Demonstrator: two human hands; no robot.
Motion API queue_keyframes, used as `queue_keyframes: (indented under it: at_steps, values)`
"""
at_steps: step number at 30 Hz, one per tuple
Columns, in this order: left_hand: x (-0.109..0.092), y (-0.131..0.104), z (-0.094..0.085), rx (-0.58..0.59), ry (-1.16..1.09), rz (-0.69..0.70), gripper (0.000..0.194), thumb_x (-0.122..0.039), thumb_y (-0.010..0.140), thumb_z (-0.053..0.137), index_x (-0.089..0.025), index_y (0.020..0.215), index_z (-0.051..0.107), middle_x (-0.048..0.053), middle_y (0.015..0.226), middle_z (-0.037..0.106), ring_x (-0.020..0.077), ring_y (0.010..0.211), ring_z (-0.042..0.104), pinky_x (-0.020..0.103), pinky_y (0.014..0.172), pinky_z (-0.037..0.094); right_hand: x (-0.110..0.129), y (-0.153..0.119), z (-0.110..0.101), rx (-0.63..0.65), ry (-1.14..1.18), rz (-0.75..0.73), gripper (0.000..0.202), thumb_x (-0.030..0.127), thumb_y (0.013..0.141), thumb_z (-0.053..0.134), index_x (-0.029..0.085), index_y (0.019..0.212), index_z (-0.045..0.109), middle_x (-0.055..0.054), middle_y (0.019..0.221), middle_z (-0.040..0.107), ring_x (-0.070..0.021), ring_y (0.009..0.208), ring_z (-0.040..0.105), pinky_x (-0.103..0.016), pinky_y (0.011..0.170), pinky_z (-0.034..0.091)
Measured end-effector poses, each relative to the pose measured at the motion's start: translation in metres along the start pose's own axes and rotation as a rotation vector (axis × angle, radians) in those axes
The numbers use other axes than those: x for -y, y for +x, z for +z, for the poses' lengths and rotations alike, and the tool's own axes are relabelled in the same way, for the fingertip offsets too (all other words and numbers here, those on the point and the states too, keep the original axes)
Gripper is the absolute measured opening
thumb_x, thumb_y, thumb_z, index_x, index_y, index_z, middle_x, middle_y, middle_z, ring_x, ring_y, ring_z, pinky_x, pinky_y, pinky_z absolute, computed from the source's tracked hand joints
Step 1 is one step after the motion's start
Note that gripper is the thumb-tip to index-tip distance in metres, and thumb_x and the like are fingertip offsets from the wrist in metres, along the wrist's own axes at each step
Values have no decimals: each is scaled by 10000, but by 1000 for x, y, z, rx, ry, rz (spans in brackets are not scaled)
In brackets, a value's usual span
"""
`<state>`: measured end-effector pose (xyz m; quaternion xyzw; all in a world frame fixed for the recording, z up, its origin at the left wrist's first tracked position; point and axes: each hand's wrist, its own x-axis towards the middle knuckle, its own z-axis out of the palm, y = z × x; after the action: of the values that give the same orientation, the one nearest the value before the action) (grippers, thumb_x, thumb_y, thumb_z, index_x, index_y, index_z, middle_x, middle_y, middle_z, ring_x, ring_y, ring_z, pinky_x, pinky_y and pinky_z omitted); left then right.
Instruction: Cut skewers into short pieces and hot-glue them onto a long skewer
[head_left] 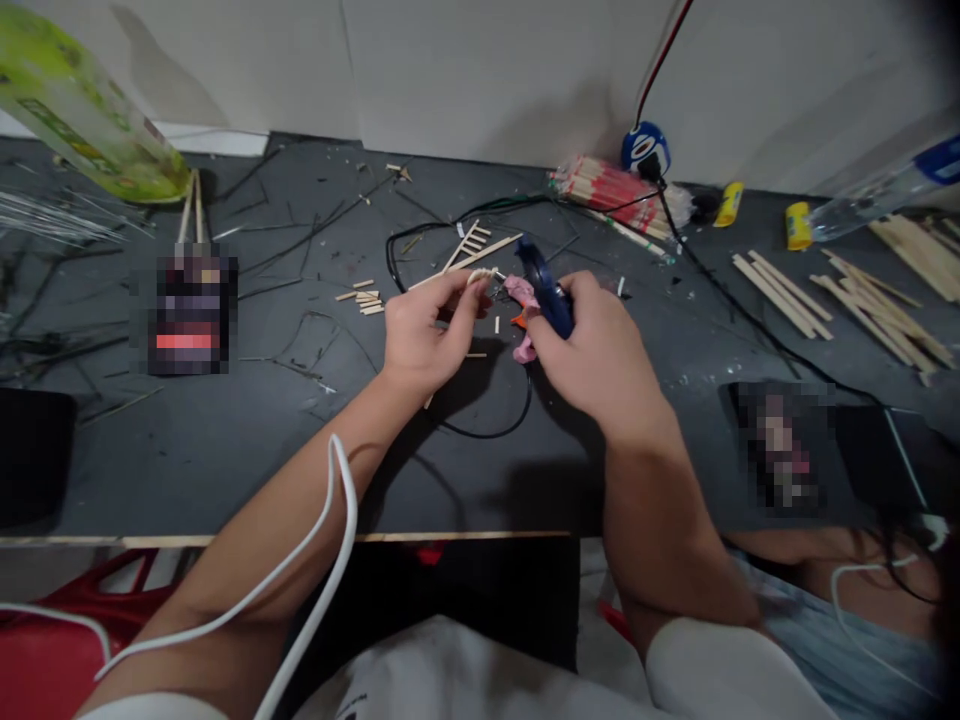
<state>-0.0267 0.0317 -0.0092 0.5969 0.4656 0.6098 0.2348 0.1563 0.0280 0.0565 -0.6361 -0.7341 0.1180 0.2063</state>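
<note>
My left hand [429, 335] is closed, pinching a small pale wooden piece [482, 276] between thumb and fingertips above the table. In my right hand [609, 360] is a dark blue glue gun [546, 288], its metal tip pointing left, close to the wooden piece; I cannot tell whether they touch. Crumpled pink material [520, 290] covers part of the gun's front, and a bit of orange shows below it. Behind my hands lies a small ladder-like frame of thin sticks [472, 241]. Short cut sticks [366, 298] lie left of my left hand.
A black cable [491, 436] loops across the grey table [510, 490]. At the back lie packaged sticks [607, 190] and a blue round plug [645, 150]. Loose wooden sticks [782, 295] and a clear bottle [862, 200] are at right. A green bottle [90, 110] stands at left.
</note>
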Motion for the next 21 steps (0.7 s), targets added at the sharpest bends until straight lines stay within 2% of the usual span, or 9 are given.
queue_keyframes:
  at_steps: [3,5,11,21]
  values:
    - [-1,1,-6,27,160,145,273,-355,1066,561,-172,1055,764,33,829,802,103,730,759,205,700,587,4,-2,4,31,-85,13,328,443,940,608,200,1152,662,-155,1009,776,-358,910,720,-422,755,485]
    - [-2,3,-10,41,245,189,272,-329,1069,546,-166,1068,763,42,855,811,104,744,758,204,719,584,6,-2,7,44,-99,8,347,465,953,589,204,1166,673,-151,1006,786,-348,882,724,-411,736,474]
    - [-2,2,-13,92,381,228,272,-305,1065,521,-174,1087,758,63,926,822,131,779,755,243,764,580,10,-4,12,49,-119,-15,433,532,975,570,189,1203,702,-168,1028,798,-349,893,743,-411,752,489]
    - [-2,1,-13,107,423,202,306,-331,1067,495,-180,1124,755,70,926,823,156,825,764,277,815,579,12,-6,13,56,-77,-41,511,535,987,578,188,1342,697,-178,1129,803,-376,1035,757,-450,872,549]
